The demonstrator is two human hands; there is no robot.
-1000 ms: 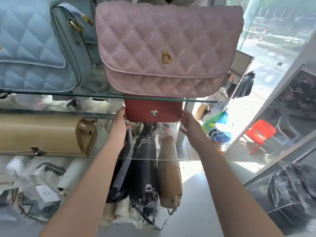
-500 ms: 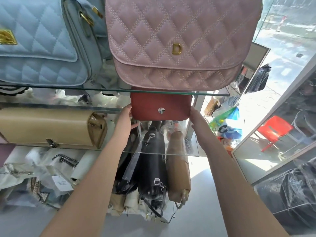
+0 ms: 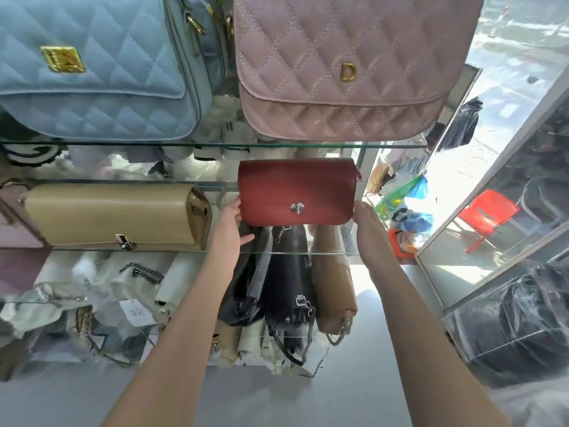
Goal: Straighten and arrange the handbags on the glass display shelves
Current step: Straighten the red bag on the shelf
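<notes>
The red handbag [image 3: 295, 192] now shows nearly its whole front, from top edge to round silver clasp, where half a second ago its upper part lay hidden behind the front edge of the upper glass shelf [image 3: 215, 145]. That edge and the two quilted bags now sit higher in the frame. At upper left a pale blue quilted bag [image 3: 92, 66] with a gold plate stands on the upper shelf. Below it, at mid left, a beige bag [image 3: 114, 214] lies on the lower glass shelf [image 3: 154, 250]. Right of the beige bag, the left hand [image 3: 228, 229] grips the red handbag's left end as before, with the thumb on the front edge and a finger under the base. The red handbag is at frame centre, upright and level, between the two shelves. Whether its base rests on the lower glass cannot be told. Above it stands a pink quilted bag [image 3: 348, 66] with a gold D. Seen through the glass beneath are a black bag [image 3: 289, 282] and a tan bag [image 3: 332, 278]. The right hand [image 3: 368, 229] holds the red handbag's right end as before, thumb at the lower corner, the other fingers hidden behind. At far right is a red chair [image 3: 486, 214].
</notes>
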